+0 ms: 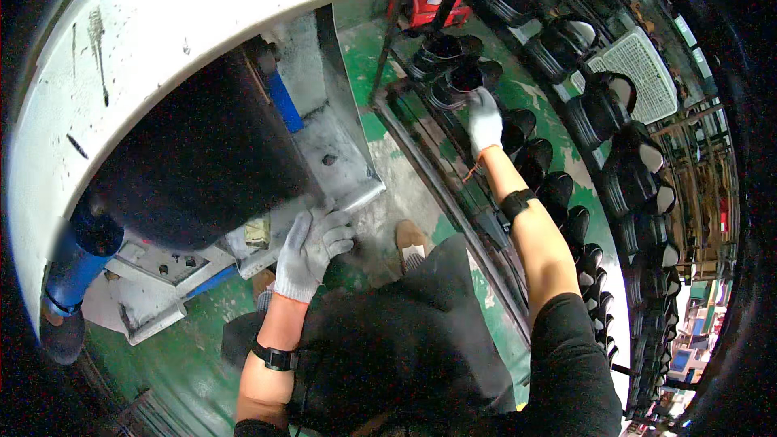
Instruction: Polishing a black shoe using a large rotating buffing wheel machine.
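My left hand (312, 251), in a pale knitted glove, is held palm up with its fingers apart and nothing in it. It is just below a large dark roller (210, 146), blurred, under the white hood of a machine. My right hand (486, 121), also gloved, reaches out to a metal rack. Its fingers are closed at the edge of a black shoe (453, 91), which stands on the rack beside another black shoe (441, 47). The fingertips partly merge with the shoe's opening.
The machine's curved white hood (202, 8) arches over the far left, with a blue pipe (77, 263) beneath. Rows of black shoes (603, 109) line shelves on the right. A red container (437, 4) sits on the green floor beyond the rack frame (429, 170).
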`<action>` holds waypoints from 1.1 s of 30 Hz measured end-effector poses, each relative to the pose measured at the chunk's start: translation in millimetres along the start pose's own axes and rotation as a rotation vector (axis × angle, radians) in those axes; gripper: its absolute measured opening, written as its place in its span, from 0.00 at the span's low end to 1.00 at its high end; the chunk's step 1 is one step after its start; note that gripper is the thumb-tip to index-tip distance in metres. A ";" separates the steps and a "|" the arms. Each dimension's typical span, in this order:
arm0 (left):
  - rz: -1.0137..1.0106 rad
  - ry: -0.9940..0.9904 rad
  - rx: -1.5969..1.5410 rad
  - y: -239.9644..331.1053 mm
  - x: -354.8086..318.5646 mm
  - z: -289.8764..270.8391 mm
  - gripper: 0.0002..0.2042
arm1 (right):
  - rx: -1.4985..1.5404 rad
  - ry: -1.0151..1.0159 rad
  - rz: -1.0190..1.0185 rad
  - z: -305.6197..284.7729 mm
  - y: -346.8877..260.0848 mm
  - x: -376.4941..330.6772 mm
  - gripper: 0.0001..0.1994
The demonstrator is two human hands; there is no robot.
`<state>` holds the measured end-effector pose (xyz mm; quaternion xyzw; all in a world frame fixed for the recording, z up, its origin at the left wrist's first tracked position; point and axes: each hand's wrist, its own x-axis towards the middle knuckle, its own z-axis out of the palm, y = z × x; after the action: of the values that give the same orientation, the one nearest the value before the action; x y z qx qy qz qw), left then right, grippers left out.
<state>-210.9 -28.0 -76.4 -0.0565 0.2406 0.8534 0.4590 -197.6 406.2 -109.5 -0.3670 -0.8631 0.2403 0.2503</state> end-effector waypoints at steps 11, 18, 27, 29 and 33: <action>0.001 0.062 0.079 0.9 -3.3 -6.2 0.26 | -0.389 -0.202 -0.126 7.7 -70.3 -7.7 0.26; -0.034 0.115 0.177 -8.7 0.0 2.9 0.19 | -0.130 -0.297 -0.131 -35.8 -97.0 -85.9 0.23; -0.097 0.103 -0.106 -17.1 -12.9 16.7 0.24 | 0.329 -0.740 -0.359 -151.5 -223.7 -243.3 0.11; 0.032 0.109 -0.253 -9.8 -24.7 17.5 0.27 | 0.402 -0.870 -0.543 -157.4 -235.8 -267.2 0.10; 0.221 0.006 -0.285 1.4 -36.8 -7.1 0.28 | 0.339 -0.994 -0.763 -141.4 -248.9 -295.6 0.08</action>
<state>-191.9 -59.8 -70.5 -0.0968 0.1236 0.9238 0.3492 -60.3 63.0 71.2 0.1650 -0.8960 0.4084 -0.0566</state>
